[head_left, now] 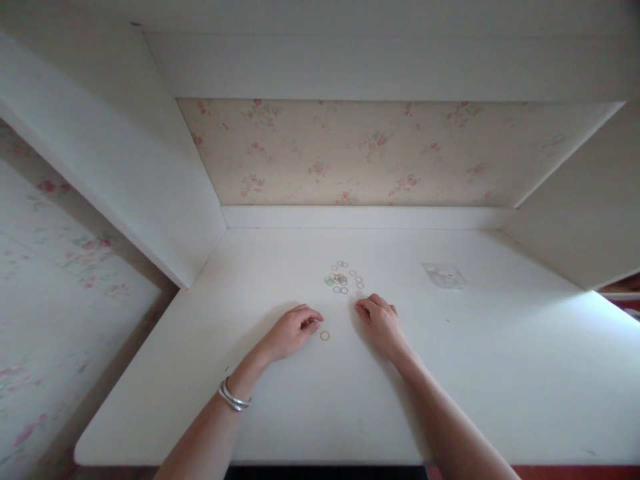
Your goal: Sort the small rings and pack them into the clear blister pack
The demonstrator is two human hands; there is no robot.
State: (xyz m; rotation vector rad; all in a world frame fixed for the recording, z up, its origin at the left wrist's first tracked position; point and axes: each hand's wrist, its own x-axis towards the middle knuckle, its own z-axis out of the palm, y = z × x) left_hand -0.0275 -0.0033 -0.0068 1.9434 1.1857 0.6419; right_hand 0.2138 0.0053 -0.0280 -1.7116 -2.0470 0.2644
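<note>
Several thin rings, looking like small rubber bands, lie on a white desk (310, 413). Most form a loose cluster (339, 279) with a few single rings around it, some greenish and others brownish or pale. One yellowish ring (325, 336) rests apart, just below the fingertips of my left hand (293, 331). That hand is closed, thumb and fingers curled together; whether anything is between them is too small to tell. My right hand (381, 321) rests on the desk at the lower right of the cluster. Its fingertips are pinched together, and what they hold, if anything, is hidden.
A small clear plastic bag (444, 275) lies to the right of the rings. White side panels (120, 147) and an overhead shelf (350, 63) box in the desk, with a flowered back wall (350, 153) behind. A silver bangle (233, 397) is on my left wrist.
</note>
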